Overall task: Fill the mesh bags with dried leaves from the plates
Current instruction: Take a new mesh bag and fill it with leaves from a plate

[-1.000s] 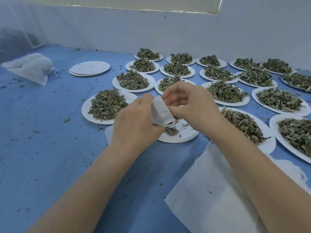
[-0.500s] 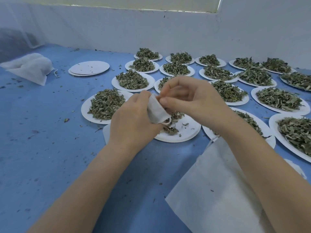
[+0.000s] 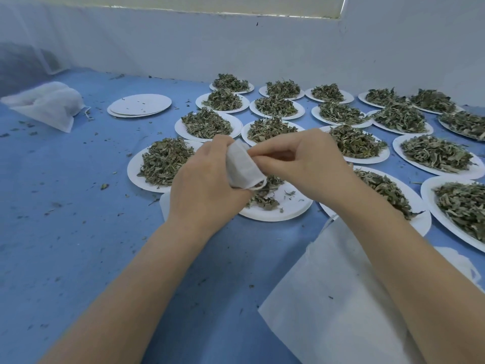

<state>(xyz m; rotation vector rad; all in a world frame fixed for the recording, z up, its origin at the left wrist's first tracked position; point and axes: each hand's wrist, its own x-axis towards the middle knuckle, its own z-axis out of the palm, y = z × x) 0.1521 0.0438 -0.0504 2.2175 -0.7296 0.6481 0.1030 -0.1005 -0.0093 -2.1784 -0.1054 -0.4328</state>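
Mesh bag (image 3: 241, 166) gripped by both hands, leaf-heaped plates (image 3: 357, 143) behind.

No readable text, labels, brands or numbers anywhere in view.

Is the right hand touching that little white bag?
Touching. The head view shows the right hand pinching the bag's upper edge, with no gap, while the left hand grips it.

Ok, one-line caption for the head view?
Both hands hold a small mesh bag above a nearly emptied plate.
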